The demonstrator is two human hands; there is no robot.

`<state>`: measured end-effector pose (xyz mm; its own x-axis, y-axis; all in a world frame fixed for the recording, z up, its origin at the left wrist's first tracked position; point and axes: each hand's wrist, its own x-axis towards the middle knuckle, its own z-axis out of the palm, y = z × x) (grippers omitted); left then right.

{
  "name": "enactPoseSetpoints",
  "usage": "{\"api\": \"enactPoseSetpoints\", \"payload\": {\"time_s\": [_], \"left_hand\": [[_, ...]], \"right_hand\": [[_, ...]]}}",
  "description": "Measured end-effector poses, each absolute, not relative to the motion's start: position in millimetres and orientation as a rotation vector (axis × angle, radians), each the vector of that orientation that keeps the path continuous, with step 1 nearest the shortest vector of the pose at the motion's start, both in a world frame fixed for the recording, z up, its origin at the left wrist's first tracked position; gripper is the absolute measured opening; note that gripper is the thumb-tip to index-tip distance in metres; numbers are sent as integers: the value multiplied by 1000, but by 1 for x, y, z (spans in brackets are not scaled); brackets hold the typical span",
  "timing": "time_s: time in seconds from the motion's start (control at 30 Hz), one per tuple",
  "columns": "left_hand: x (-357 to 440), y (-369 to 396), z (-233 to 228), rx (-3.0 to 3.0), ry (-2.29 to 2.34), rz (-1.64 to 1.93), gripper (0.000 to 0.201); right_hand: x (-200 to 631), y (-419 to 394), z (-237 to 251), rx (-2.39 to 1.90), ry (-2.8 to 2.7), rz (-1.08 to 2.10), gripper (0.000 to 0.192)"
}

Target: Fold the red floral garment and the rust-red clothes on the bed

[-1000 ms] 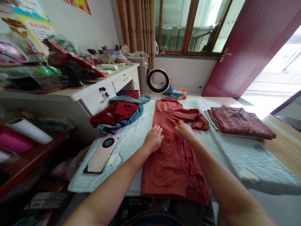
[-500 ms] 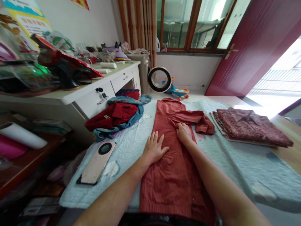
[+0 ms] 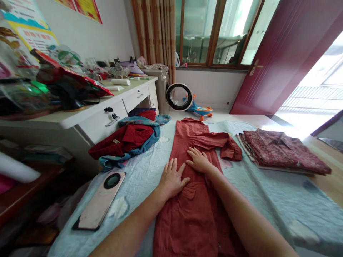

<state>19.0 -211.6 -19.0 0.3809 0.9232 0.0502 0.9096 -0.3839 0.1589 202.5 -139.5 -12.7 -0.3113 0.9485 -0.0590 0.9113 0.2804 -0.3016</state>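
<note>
A rust-red garment (image 3: 195,200) lies lengthwise down the middle of a pale blue quilted cloth (image 3: 265,192). One sleeve is folded across it toward the right. My left hand (image 3: 171,177) rests flat on the garment's left side, fingers spread. Just beyond it, my right hand (image 3: 198,160) presses palm-down on the garment below the folded sleeve. Neither hand holds anything.
A folded dark red patterned shirt (image 3: 281,151) sits at the right. A heap of red and blue clothes (image 3: 128,137) lies at the left, with a pink phone (image 3: 100,200) nearer me. A cluttered white desk (image 3: 88,110) stands left, a toy (image 3: 199,109) on the floor beyond.
My right hand has slid left and toward me across the garment, now lying flat close to my left hand. The camera has tipped slightly, shifting the view.
</note>
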Motion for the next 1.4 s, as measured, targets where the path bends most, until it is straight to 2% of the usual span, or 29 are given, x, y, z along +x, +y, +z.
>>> {"api": "enactPoseSetpoints", "payload": {"time_s": [0.13,0.27,0.53,0.8,1.07,1.27,1.4], "left_hand": [[23,-191,6,2475,1663,104,52],[36,-137,19,2468,1680,279,37],[74,-24,-7,2406,1820,486,45],[75,-11,-47,2441,1866,354,53],[70,21,-40,2434,1966,446,36],[66,64,-44,2404,1921,312,45],[63,84,-40,2415,1934,304,42]], "right_hand": [[218,-114,13,-1586,-2282,503,31],[237,-81,31,-1643,-1981,380,24],[256,-14,26,-1962,-1832,149,27],[264,3,-17,-2284,-1746,90,38],[270,-4,-26,-2142,-1712,-6,23],[271,-4,-29,-1991,-1644,-61,14],[270,-3,-28,-1969,-1596,-10,20]]}}
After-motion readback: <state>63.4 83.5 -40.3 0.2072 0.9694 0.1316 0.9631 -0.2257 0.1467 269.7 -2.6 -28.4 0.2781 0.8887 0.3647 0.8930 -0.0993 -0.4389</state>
